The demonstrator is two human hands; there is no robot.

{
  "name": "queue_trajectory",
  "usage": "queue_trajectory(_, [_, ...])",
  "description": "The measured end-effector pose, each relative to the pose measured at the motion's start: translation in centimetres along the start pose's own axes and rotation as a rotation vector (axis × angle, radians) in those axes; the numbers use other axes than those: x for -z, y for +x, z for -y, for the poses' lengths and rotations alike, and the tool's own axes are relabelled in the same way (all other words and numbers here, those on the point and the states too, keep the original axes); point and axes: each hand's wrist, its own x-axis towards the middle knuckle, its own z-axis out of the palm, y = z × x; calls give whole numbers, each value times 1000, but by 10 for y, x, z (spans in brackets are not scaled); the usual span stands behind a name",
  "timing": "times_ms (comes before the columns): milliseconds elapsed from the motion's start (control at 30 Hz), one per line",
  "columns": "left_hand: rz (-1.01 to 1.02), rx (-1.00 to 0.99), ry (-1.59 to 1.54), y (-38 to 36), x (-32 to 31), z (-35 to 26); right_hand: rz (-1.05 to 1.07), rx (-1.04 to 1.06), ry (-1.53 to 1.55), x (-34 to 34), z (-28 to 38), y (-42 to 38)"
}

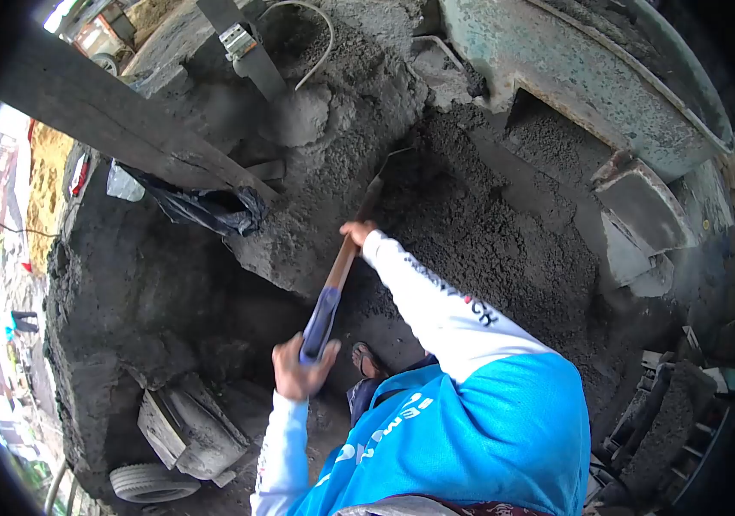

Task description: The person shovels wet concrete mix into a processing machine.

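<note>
A shovel (339,268) with a wooden shaft and a blue grip slants away from my body. My right hand (358,233) is wrapped round the shaft toward the blade end. At the blue grip, my left hand (296,368) holds the handle's end, its thumb and fingers on either side. The blade is mostly lost in shadow, with a thin edge of it against the dark, crumbly grey mix (479,206).
A worn green metal trough (591,73) stands at upper right, with a grey-caked container (647,202) below it. A wooden post (127,120) slants across the upper left beside black plastic (204,211). A tyre (154,483) lies lower left. My sandalled foot (367,361) is near the handle.
</note>
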Motion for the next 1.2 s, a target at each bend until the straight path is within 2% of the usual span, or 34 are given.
queue_trajectory(33, [246, 217, -173, 22, -2, -7, -16, -115, 164, 10, -3, 10])
queue_trajectory(67, [288, 190, -239, 28, -8, -15, 8, -113, 122, 29, -3, 15])
queue_trajectory(100, [326, 150, -302, 31, -13, -23, 52, -83, 313, 42, -16, 26])
queue_trajectory(167, [364, -166, -188, 33, -10, -40, 92, -86, 654, 68, -20, -3])
queue_trajectory(233, [418, -472, -87, 40, 3, -50, 184, -83, 867, 94, -24, -25])
queue_trajectory(267, [383, -600, -37, 49, 15, -56, 189, -84, 1009, 105, -25, -31])
queue_trajectory(367, [228, -726, -110, 91, 44, -78, 247, -63, 1234, 130, -4, -58])
queue_trajectory(500, [114, -906, -25, 155, 94, -132, 254, 73, 1397, 164, 76, -103])
queue_trajectory(567, [11, -1001, -35, 185, 110, -156, 292, 158, 1428, 182, 125, -119])
queue_trajectory(633, [17, -1047, 43, 211, 122, -180, 262, 218, 1422, 200, 170, -121])
queue_trajectory(700, [58, -1091, 77, 241, 107, -195, 292, 247, 1436, 220, 198, -93])
queue_trajectory(767, [146, -1128, 65, 266, 67, -203, 451, 296, 1428, 244, 195, -36])
queue_trajectory(800, [129, -1109, 44, 270, 48, -202, 313, 188, 1398, 250, 189, -2])
queue_trajectory(867, [96, -1069, 7, 276, 19, -200, 367, 188, 1409, 263, 169, 26])
queue_trajectory(1033, [194, -981, 89, 167, -2, -180, 318, 145, 1133, 267, 105, 27])
queue_trajectory(1133, [161, -980, -3, 128, 14, -166, 249, 191, 1127, 254, 84, -11])
queue_trajectory(1200, [171, -952, -37, 132, 45, -164, 237, 198, 1179, 246, 92, -45])
